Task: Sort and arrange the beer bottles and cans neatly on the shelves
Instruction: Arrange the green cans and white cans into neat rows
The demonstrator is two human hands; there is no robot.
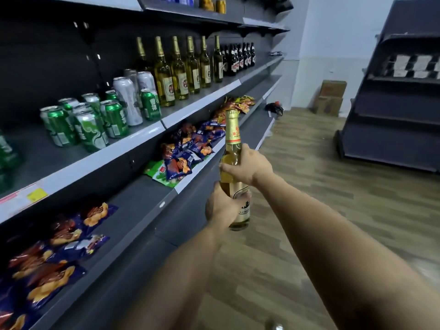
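A gold-foiled beer bottle [234, 167] is held upright in the air in front of the shelving, out over the wooden floor [309, 186] and clear of every shelf. It is grasped by both hands: the right hand [247, 166] is wrapped round the shoulder of the bottle just below the foil neck, with the thumb laid across the glass, while the left hand [222, 206] is curled round the lower body over the label, directly beneath the right hand. The bottle's base is seen hanging below the left hand, unsupported. Up and to the left of the hands, on the middle shelf [133, 139], a row of matching golden bottles [181, 75] is stood upright, and further along, beyond them, a cluster of dark bottles [238, 58] is set. To the left of the golden row, two tall silver cans [128, 101] and a group of green cans [78, 122] are stood close together — not in straight lines. Just beside the hands to the left, on the shelf below, blue snack bags [188, 151] are piled, and more snack bags [54, 258] are laid on the lowest shelf nearer the viewer. Far beyond the right hand, cardboard boxes [331, 96] are stacked against the wall, and a second dark shelving unit [392, 103] is stood to the right.
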